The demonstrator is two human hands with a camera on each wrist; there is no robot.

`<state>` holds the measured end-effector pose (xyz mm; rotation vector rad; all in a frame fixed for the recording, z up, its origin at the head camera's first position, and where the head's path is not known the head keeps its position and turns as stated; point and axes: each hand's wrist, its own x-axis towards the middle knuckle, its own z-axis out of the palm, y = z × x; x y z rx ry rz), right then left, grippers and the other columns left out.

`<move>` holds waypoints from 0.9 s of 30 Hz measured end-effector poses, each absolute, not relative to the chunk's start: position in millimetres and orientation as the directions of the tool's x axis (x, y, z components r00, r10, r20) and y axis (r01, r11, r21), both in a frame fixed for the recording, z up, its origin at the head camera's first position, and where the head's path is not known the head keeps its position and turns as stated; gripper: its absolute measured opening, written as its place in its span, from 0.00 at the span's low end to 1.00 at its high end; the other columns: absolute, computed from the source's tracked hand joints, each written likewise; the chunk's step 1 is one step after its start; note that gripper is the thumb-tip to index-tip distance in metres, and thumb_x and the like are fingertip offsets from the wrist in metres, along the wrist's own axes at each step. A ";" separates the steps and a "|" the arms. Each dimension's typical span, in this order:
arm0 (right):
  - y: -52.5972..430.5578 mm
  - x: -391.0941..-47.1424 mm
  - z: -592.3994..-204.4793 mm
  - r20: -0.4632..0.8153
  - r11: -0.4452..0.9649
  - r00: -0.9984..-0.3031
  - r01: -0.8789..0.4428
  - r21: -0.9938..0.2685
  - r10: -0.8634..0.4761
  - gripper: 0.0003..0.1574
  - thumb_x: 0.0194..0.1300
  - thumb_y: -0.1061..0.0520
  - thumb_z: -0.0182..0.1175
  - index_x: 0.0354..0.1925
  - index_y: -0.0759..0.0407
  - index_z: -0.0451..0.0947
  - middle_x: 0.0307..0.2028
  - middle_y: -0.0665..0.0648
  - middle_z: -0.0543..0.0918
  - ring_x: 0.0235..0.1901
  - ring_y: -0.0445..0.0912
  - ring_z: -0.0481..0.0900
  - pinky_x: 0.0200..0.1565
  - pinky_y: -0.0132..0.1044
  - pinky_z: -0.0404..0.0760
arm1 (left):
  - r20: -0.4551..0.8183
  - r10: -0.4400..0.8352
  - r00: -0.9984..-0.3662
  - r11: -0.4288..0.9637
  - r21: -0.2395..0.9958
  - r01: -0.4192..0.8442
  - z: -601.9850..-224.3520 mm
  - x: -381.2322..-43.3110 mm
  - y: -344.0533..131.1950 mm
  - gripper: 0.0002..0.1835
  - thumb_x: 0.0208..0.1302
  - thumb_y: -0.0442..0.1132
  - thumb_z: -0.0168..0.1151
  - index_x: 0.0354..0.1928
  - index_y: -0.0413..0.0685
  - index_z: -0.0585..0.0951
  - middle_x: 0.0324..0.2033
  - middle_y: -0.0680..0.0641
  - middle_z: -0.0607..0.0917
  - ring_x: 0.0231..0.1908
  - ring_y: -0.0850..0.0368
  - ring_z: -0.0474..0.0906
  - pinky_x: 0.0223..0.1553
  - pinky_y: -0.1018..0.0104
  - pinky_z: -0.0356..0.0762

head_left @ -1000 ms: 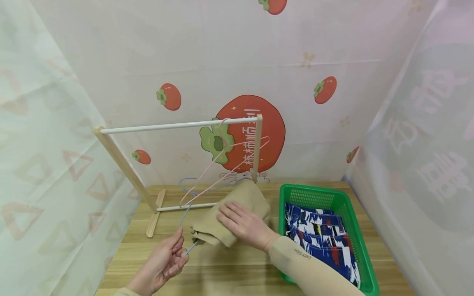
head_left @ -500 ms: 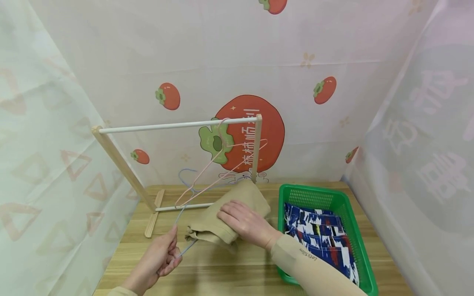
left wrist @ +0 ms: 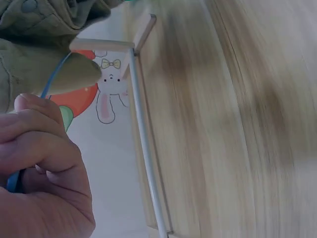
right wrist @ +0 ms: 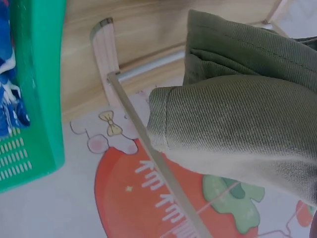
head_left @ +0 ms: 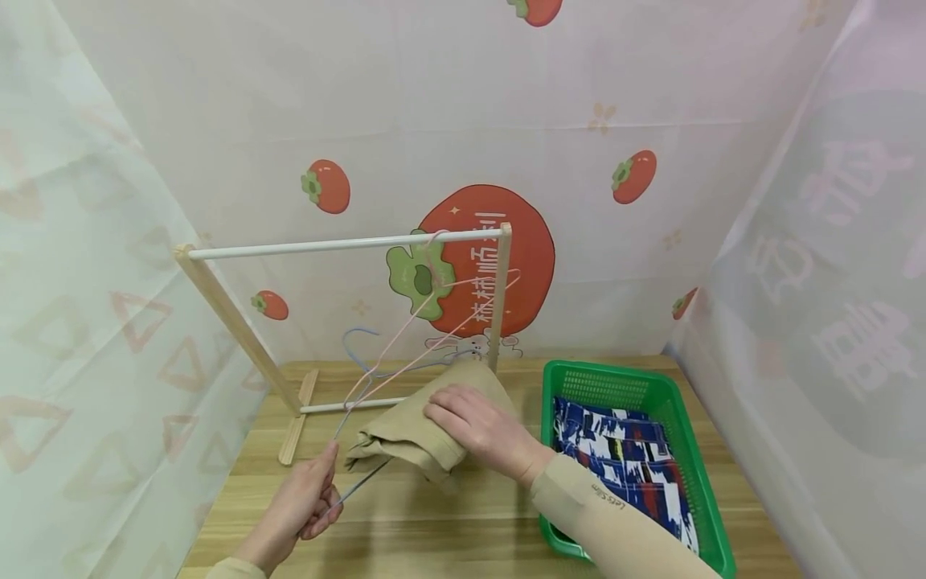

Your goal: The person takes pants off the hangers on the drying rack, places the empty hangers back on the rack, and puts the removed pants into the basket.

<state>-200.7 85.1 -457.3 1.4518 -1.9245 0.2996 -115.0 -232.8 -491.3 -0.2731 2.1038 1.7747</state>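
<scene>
My left hand (head_left: 300, 503) grips the near end of a thin blue clothes hanger (head_left: 362, 485), whose hook points up and back. Folded khaki pants (head_left: 405, 426) hang over the hanger, with its lower bar coming out of their left edge. On top of the pants my right hand (head_left: 481, 426) holds the cloth with bent fingers; its thumb is hidden. In the left wrist view, curled fingers (left wrist: 44, 139) wrap the blue wire, and a button shows on the pants (left wrist: 29, 59). The right wrist view shows the folded pants (right wrist: 233, 119) but hardly any hand.
A rack with a white top rail (head_left: 325, 246) and wooden posts stands behind the hands. From its right part hangs a pink hanger (head_left: 405, 326), in front of the blue hook's base. A green basket (head_left: 712, 507) holding blue patterned clothing (head_left: 644, 458) stands at right on the wooden table (head_left: 434, 547).
My left hand has drawn the blue hanger left and slightly down, and its hook has risen. The pants' left edge has shifted left too. The right hand stays almost in place on the cloth.
</scene>
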 end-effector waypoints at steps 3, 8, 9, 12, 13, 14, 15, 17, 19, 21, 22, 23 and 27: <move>86.1 -199.5 -450.0 0.633 0.315 -0.083 -0.912 0.264 -0.770 0.22 0.79 0.71 0.40 0.64 0.64 0.71 0.57 0.61 0.80 0.60 0.52 0.77 0.69 0.43 0.71 | -0.390 0.054 -0.919 0.224 0.902 -0.370 -493.2 -116.8 -234.8 0.39 0.75 0.72 0.38 0.17 0.48 0.63 0.11 0.47 0.77 0.07 0.63 0.61 0.09 0.72 0.57; 88.7 -198.7 -436.5 0.609 0.294 -0.015 -0.885 0.361 -0.793 0.22 0.79 0.71 0.39 0.63 0.66 0.72 0.57 0.62 0.81 0.60 0.54 0.78 0.69 0.45 0.72 | -0.365 -0.014 -0.931 0.269 0.895 -0.355 -492.7 -118.6 -242.3 0.39 0.75 0.73 0.36 0.20 0.45 0.66 0.12 0.45 0.77 0.07 0.62 0.62 0.09 0.72 0.58; 89.8 -198.9 -434.0 0.604 0.296 -0.011 -0.878 0.375 -0.797 0.22 0.79 0.70 0.40 0.63 0.66 0.72 0.56 0.62 0.81 0.60 0.54 0.78 0.68 0.45 0.72 | -0.362 -0.026 -0.932 0.280 0.892 -0.355 -492.3 -118.7 -244.5 0.40 0.75 0.73 0.36 0.20 0.44 0.67 0.13 0.44 0.78 0.07 0.62 0.62 0.09 0.72 0.58; 93.5 -200.3 -428.0 0.592 0.304 -0.016 -0.869 0.391 -0.805 0.21 0.79 0.70 0.40 0.63 0.66 0.72 0.56 0.62 0.82 0.59 0.54 0.79 0.68 0.44 0.72 | -0.354 -0.051 -0.934 0.302 0.886 -0.352 -491.4 -118.4 -251.5 0.42 0.74 0.74 0.34 0.22 0.42 0.70 0.13 0.44 0.78 0.08 0.61 0.62 0.10 0.72 0.59; 94.9 -200.7 -426.9 0.588 0.309 -0.019 -0.864 0.397 -0.809 0.21 0.79 0.69 0.40 0.63 0.65 0.72 0.56 0.62 0.82 0.59 0.53 0.79 0.68 0.44 0.73 | -0.353 -0.058 -0.934 0.308 0.884 -0.353 -490.7 -118.3 -253.4 0.43 0.74 0.74 0.34 0.22 0.41 0.71 0.13 0.44 0.78 0.08 0.61 0.63 0.10 0.72 0.59; 96.2 -201.3 -426.2 0.586 0.309 -0.020 -0.864 0.398 -0.810 0.21 0.79 0.69 0.40 0.63 0.65 0.73 0.56 0.62 0.82 0.59 0.53 0.79 0.68 0.44 0.73 | -0.350 -0.066 -0.934 0.309 0.883 -0.353 -490.1 -118.0 -255.0 0.43 0.74 0.74 0.34 0.22 0.40 0.71 0.14 0.44 0.78 0.08 0.61 0.63 0.10 0.72 0.60; 97.7 -201.7 -425.8 0.581 0.309 -0.023 -0.863 0.399 -0.813 0.21 0.79 0.69 0.40 0.62 0.65 0.73 0.56 0.62 0.82 0.59 0.53 0.79 0.68 0.44 0.73 | -0.349 -0.074 -0.934 0.313 0.881 -0.354 -489.1 -118.0 -256.3 0.43 0.74 0.74 0.34 0.22 0.40 0.72 0.14 0.44 0.78 0.08 0.61 0.63 0.10 0.72 0.60; 100.3 -202.3 -425.6 0.580 0.315 -0.026 -0.859 0.403 -0.814 0.21 0.80 0.69 0.40 0.62 0.65 0.73 0.56 0.62 0.82 0.59 0.53 0.79 0.67 0.44 0.73 | -0.347 -0.081 -0.934 0.310 0.882 -0.354 -486.9 -117.9 -258.6 0.42 0.75 0.73 0.34 0.22 0.41 0.71 0.14 0.44 0.78 0.09 0.61 0.64 0.10 0.72 0.61; 102.9 -202.7 -425.8 0.578 0.323 -0.031 -0.854 0.409 -0.815 0.21 0.80 0.69 0.39 0.62 0.65 0.74 0.56 0.62 0.82 0.59 0.53 0.80 0.67 0.44 0.74 | -0.347 -0.089 -0.934 0.307 0.882 -0.357 -484.5 -118.2 -260.2 0.42 0.75 0.73 0.34 0.20 0.42 0.70 0.14 0.44 0.78 0.09 0.61 0.64 0.10 0.72 0.61; 105.0 -203.0 -425.9 0.578 0.327 -0.032 -0.849 0.414 -0.815 0.21 0.80 0.69 0.39 0.62 0.65 0.74 0.56 0.62 0.82 0.59 0.53 0.80 0.67 0.44 0.74 | -0.344 -0.090 -0.935 0.300 0.885 -0.355 -483.0 -118.3 -261.8 0.42 0.75 0.73 0.35 0.19 0.43 0.69 0.14 0.44 0.78 0.09 0.60 0.64 0.10 0.72 0.61; 105.9 -203.2 -425.9 0.579 0.328 -0.033 -0.849 0.414 -0.814 0.21 0.80 0.69 0.39 0.62 0.65 0.74 0.56 0.62 0.82 0.59 0.53 0.80 0.66 0.44 0.75 | -0.345 -0.090 -0.934 0.293 0.887 -0.356 -482.8 -118.2 -262.6 0.42 0.75 0.73 0.35 0.19 0.43 0.69 0.14 0.44 0.78 0.09 0.60 0.64 0.10 0.72 0.61; 106.6 -203.4 -425.9 0.581 0.328 -0.032 -0.849 0.414 -0.814 0.21 0.80 0.69 0.39 0.61 0.65 0.74 0.56 0.62 0.83 0.59 0.53 0.80 0.66 0.44 0.75 | -0.345 -0.093 -0.934 0.289 0.888 -0.357 -482.7 -118.1 -263.5 0.42 0.74 0.74 0.35 0.19 0.44 0.68 0.14 0.43 0.78 0.09 0.60 0.64 0.10 0.71 0.61; 109.5 -203.6 -425.8 0.584 0.332 -0.041 -0.853 0.402 -0.811 0.21 0.81 0.68 0.39 0.62 0.65 0.74 0.56 0.62 0.83 0.59 0.53 0.80 0.66 0.44 0.75 | -0.326 -0.100 -0.940 0.293 0.893 -0.341 -483.8 -117.9 -268.3 0.41 0.74 0.74 0.35 0.21 0.43 0.68 0.15 0.42 0.79 0.09 0.58 0.65 0.10 0.70 0.63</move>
